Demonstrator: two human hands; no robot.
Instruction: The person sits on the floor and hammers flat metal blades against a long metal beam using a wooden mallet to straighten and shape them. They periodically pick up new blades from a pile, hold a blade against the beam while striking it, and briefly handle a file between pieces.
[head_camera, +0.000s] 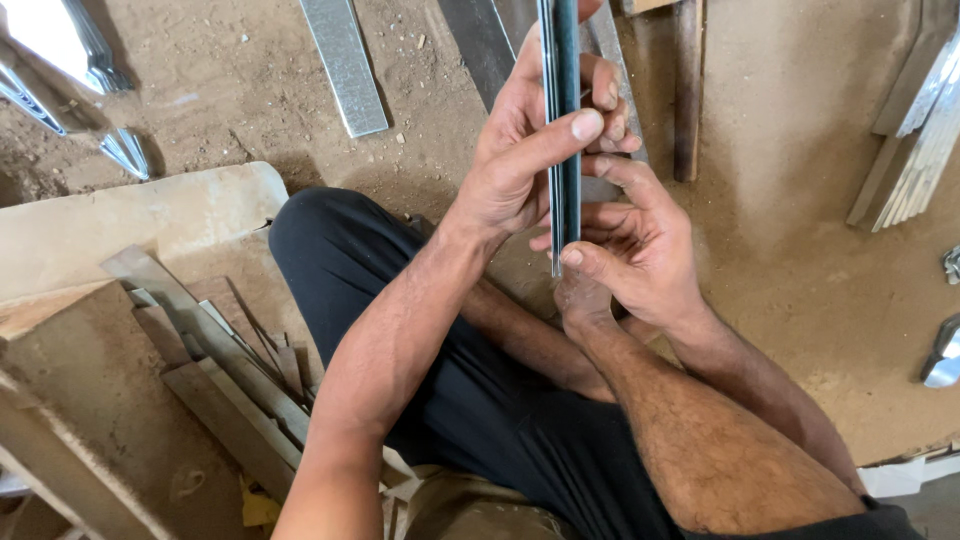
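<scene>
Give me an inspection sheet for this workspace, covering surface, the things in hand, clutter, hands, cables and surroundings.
Surface: sandy brown dirt floor, dusty.
Job's things: long thin dark metal strips, held edge-on as a bundle, lower end by the right thumb.
Clutter: pile of flat grey offcut strips at lower left; flat silver metal bar on the floor; stack of pale metal strips at right.
Grippers: left hand grips the bundle, thumb pressed across it; right hand supports it from below.
Cables: nothing seen.
Surroundings: person's black trousers; shiny metal pieces at top left.
</scene>
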